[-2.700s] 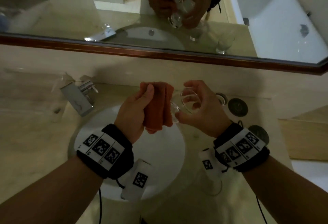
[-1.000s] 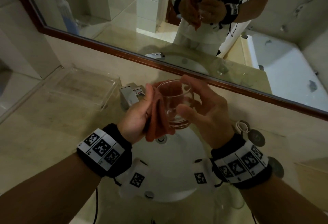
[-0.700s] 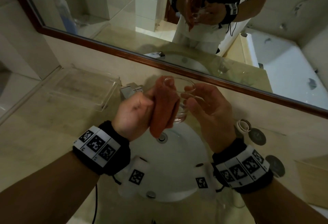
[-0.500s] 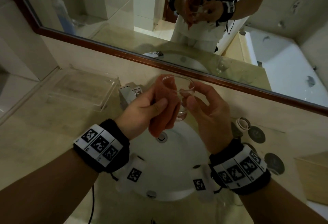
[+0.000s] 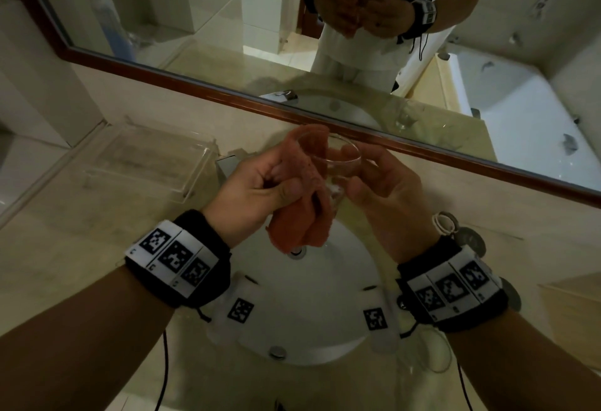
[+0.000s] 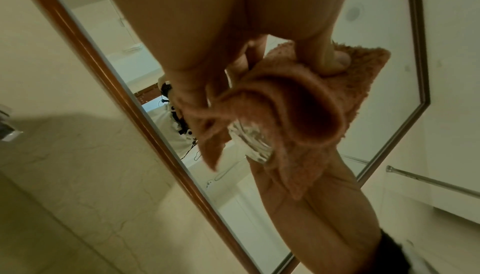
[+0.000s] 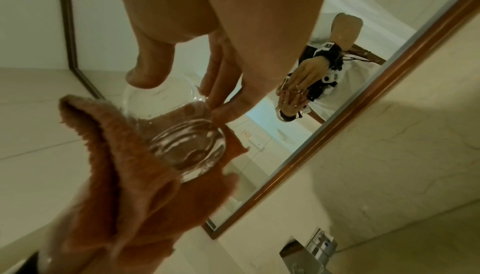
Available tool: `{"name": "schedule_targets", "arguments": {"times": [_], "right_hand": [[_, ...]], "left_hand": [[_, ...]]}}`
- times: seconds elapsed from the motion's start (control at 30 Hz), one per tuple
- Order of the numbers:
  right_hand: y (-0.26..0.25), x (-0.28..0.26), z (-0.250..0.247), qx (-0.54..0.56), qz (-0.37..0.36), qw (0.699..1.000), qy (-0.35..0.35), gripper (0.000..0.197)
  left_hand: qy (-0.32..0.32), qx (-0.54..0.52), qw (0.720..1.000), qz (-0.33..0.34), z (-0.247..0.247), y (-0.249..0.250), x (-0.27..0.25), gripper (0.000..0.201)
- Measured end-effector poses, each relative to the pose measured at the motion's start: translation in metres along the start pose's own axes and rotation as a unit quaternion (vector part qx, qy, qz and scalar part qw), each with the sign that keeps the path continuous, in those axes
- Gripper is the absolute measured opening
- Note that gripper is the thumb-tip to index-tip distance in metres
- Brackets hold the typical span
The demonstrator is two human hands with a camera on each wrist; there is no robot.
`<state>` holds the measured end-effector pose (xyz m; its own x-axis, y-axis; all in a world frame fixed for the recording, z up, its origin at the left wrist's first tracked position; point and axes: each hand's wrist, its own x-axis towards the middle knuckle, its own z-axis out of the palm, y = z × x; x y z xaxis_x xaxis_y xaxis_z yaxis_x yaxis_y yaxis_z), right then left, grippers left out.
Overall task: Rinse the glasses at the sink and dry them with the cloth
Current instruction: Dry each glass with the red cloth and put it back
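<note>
A clear glass tumbler is held upright over the sink basin. My right hand pinches it from the right, thumb low and fingers at the rim. My left hand grips an orange cloth, which presses against the glass's left side and reaches over its rim. In the left wrist view the cloth bunches around the glass base. The right wrist view shows the glass from below, the cloth wrapped along one side and my fingers on the wall.
The faucet stands behind my left hand. A clear plastic tray lies on the counter to the left. Round coasters and another glass sit on the right. The mirror hangs close behind.
The cloth has slid up the glass's left side and now reaches over the rim. Both hands stayed over the basin, with the glass held a little higher than a second ago.
</note>
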<state>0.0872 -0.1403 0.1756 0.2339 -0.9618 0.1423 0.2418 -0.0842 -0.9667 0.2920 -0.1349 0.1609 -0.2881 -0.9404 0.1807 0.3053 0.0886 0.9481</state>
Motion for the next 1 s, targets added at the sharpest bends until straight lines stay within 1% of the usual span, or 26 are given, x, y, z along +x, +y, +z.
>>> {"name": "schedule_targets", "arguments": {"times": [0.1, 0.17, 0.27, 0.33, 0.4, 0.47, 0.53, 0.6, 0.67, 0.73, 0.8, 0.9, 1.0], "right_hand": [[0.000, -0.002, 0.005, -0.028, -0.001, 0.999, 0.030, 0.048], [0.001, -0.004, 0.011, -0.062, -0.024, 0.996, 0.063, 0.043], [-0.002, -0.009, 0.020, -0.112, -0.056, 0.987, 0.100, 0.051], [-0.006, -0.010, 0.022, -0.125, -0.064, 0.984, 0.111, 0.053], [-0.010, -0.010, 0.021, -0.115, -0.073, 0.986, 0.098, 0.051], [-0.014, -0.008, 0.016, -0.101, -0.080, 0.990, 0.055, 0.046], [-0.019, -0.006, 0.010, -0.098, -0.078, 0.992, -0.002, 0.041], [-0.021, -0.004, 0.004, -0.104, -0.060, 0.992, -0.048, 0.041], [-0.019, -0.004, 0.002, -0.136, -0.040, 0.988, -0.056, 0.045], [-0.015, -0.007, 0.004, -0.200, -0.037, 0.979, -0.027, 0.047], [-0.014, -0.013, 0.010, -0.243, -0.053, 0.968, 0.016, 0.049], [-0.019, -0.018, 0.018, -0.218, -0.066, 0.971, 0.070, 0.056], [-0.024, -0.019, 0.020, -0.215, -0.079, 0.969, 0.089, 0.054]], "left_hand": [[0.018, 0.011, 1.000, 0.016, 0.000, 0.005, 0.002, 0.048], [0.028, 0.020, 0.999, 0.033, 0.002, 0.008, 0.003, 0.046], [0.034, 0.039, 0.998, 0.040, 0.009, 0.010, 0.002, 0.052], [0.032, 0.047, 0.998, 0.028, 0.014, 0.010, -0.001, 0.055], [0.029, 0.052, 0.998, 0.025, 0.016, 0.010, -0.001, 0.049], [0.024, 0.053, 0.998, 0.029, 0.014, 0.011, -0.002, 0.047], [0.015, 0.042, 0.998, 0.032, 0.012, 0.011, -0.002, 0.054], [0.013, 0.034, 0.999, 0.033, 0.010, 0.011, -0.002, 0.058], [0.016, 0.036, 0.999, 0.038, 0.010, 0.010, -0.002, 0.057], [0.030, 0.047, 0.997, 0.044, 0.011, 0.009, -0.003, 0.056], [0.044, 0.059, 0.996, 0.047, 0.013, 0.008, -0.003, 0.054], [0.049, 0.071, 0.995, 0.053, 0.015, 0.007, -0.002, 0.051], [0.039, 0.067, 0.996, 0.052, 0.016, 0.010, -0.002, 0.055]]}}
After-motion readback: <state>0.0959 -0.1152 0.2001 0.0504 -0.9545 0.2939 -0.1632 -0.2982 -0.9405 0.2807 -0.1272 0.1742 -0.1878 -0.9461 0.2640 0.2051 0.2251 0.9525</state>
